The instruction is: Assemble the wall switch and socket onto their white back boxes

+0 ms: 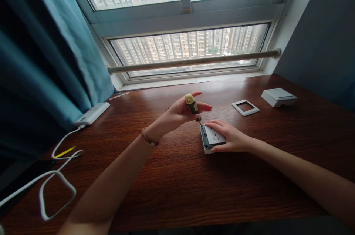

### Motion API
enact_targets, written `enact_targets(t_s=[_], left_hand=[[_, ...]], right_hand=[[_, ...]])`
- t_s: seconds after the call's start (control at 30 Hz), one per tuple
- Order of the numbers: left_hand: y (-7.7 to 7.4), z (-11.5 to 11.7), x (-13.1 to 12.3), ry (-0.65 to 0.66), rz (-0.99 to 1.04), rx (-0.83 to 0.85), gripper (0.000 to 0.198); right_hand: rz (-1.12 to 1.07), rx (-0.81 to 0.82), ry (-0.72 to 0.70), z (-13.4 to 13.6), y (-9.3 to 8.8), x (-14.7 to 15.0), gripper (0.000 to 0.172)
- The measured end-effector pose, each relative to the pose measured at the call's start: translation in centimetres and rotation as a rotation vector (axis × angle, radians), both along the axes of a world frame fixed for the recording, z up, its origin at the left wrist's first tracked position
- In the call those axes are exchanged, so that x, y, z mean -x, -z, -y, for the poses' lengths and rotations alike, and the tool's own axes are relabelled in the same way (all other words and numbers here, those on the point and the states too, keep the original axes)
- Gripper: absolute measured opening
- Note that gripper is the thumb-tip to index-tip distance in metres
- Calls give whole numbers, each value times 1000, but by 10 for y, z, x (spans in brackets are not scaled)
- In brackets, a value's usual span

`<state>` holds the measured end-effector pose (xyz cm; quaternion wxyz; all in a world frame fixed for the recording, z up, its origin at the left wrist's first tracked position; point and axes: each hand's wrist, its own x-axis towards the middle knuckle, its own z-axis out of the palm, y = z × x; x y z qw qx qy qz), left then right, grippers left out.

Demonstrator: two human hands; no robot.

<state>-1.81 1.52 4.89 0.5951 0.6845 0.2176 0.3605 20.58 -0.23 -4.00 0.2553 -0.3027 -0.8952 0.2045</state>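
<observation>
One wooden desk (166,194) carries the socket (215,137), clasped by the right hand (235,137), thumb and fingers spread; the left hand (179,112) pinches a screwdriver (192,104) against it. Probably screw-turning, calling for steady pressure; the tip's seating is unclear.

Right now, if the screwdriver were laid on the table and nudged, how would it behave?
The screwdriver may roll in a curve on the table, since its handle looks rounded and much thicker than the shaft. Probably handle-heavy too, with that chunky handle on a thin shaft. The shaft looks straight, so likely stiff, not floppy.
</observation>
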Motion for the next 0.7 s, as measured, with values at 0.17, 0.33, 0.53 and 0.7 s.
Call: enact_targets(t_s=[0.17,0.33,0.53,0.7], left_hand=[[19,-1,-13,-313,-1,-133,46],[38,-1,-23,-604,-8,-280,44],[21,2,-21,-231,47,-151,42],[11,2,-11,-88,-61,-61,35]], right_hand=[[7,-3,2,0,0,1,78],[-2,-6,-2,-1,1,1,77],[0,-11,-7,-1,1,0,77],[-1,-7,-3,-1,0,0,77]])
